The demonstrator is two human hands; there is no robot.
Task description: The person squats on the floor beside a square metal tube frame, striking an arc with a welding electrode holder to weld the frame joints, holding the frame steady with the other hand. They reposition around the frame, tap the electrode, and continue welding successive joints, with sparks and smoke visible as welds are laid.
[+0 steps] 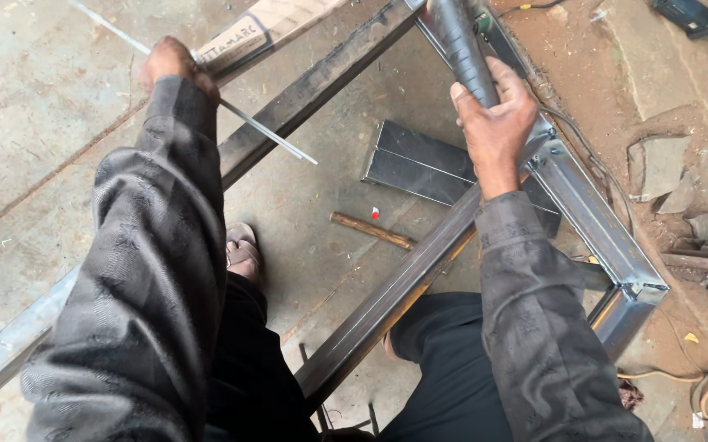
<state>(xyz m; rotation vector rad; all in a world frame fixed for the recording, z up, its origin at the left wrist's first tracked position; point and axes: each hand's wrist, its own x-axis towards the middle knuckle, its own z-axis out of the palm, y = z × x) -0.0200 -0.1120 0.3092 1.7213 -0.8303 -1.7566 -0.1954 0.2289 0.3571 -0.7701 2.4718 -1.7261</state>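
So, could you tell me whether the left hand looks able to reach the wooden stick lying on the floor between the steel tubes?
Probably not yet: the left hand is up past the steel tube, busy holding a thin rod. The wooden stick itself lies uncovered.

One printed package in view; no signs, no screens.
Long narrow cardboard box (268, 29), pale tan with dark printing on its upper face, lying at a slant at top centre. Lower end just beside the left hand (169, 61), upper end cut off by the picture's top edge. Printed face turned up, one long edge alongside a dark steel bar (313, 86).
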